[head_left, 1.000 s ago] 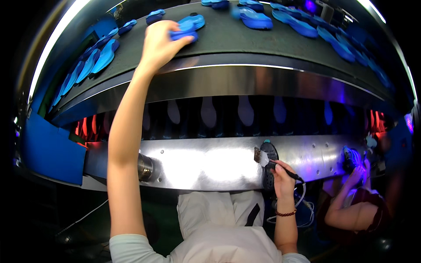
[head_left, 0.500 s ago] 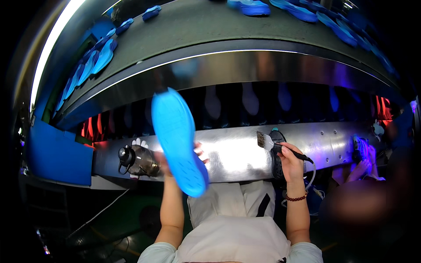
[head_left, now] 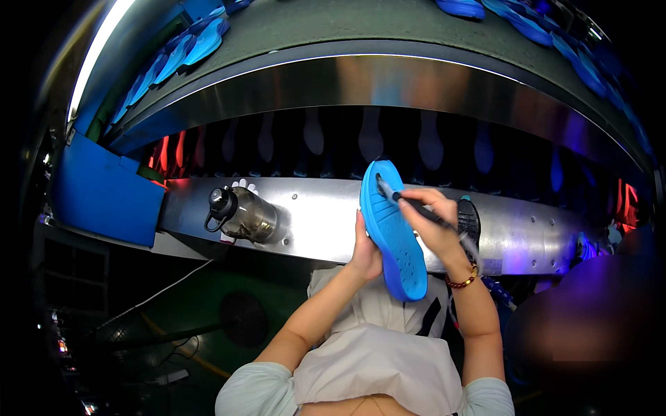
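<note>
A bright blue shoe sole [head_left: 393, 232] is held upright in front of me, tread side facing up. My left hand [head_left: 365, 249] grips it from behind along its left edge. A thin dark-handled brush [head_left: 416, 206] is gripped in my right hand [head_left: 431, 223], with the brush tip touching the sole near its upper end. A beaded bracelet circles my right wrist.
A shiny metal shelf [head_left: 312, 222] runs across in front of me, with a dark drinking bottle [head_left: 244, 213] lying on it and a round black pot [head_left: 469, 216] behind my right hand. Above, a grey conveyor [head_left: 326, 28] carries several blue soles [head_left: 187, 48]. A blue bin [head_left: 104, 191] sits at left.
My left hand took a blue sole from the upper conveyor and brought it down in front of me. My right hand moved the brush from the black pot onto the sole.
</note>
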### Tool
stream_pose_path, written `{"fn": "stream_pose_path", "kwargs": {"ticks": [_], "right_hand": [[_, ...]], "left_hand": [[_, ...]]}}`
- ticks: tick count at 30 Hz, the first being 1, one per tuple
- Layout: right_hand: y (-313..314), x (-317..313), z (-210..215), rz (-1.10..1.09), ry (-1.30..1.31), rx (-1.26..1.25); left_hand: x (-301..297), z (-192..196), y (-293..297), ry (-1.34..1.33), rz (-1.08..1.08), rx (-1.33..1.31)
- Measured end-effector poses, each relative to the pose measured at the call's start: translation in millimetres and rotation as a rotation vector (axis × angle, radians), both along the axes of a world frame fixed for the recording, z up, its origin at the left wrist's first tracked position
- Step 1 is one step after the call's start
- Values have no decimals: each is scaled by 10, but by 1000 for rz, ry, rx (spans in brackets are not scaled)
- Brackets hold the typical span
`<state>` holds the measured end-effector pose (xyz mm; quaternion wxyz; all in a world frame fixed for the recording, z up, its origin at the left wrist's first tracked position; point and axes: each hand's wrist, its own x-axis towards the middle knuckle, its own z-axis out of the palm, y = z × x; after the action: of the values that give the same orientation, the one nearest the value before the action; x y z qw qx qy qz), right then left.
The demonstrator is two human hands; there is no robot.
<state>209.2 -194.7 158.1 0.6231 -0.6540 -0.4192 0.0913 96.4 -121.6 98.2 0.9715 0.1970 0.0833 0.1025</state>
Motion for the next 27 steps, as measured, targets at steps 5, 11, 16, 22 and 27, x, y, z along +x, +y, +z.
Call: {"fn": "stream_pose_path", "kwargs": {"ticks": [5,11,16,22,27], "right_hand": [[-270,-411,51,174,-326,-88],[-661,-281,114,455,-106,-193],[-386,-2,379,128,82,-28],[-507,-116,519,533,155,-36],[-491,-41,378,405,37,-148]], "left_hand": [[-68,-120,345,3,85,106],[-216,120,379,47,44,186],[-88,275,64,-17,-133,71],[-88,368,112,180,31,152],[-45,461,108,126,48,235]]}}
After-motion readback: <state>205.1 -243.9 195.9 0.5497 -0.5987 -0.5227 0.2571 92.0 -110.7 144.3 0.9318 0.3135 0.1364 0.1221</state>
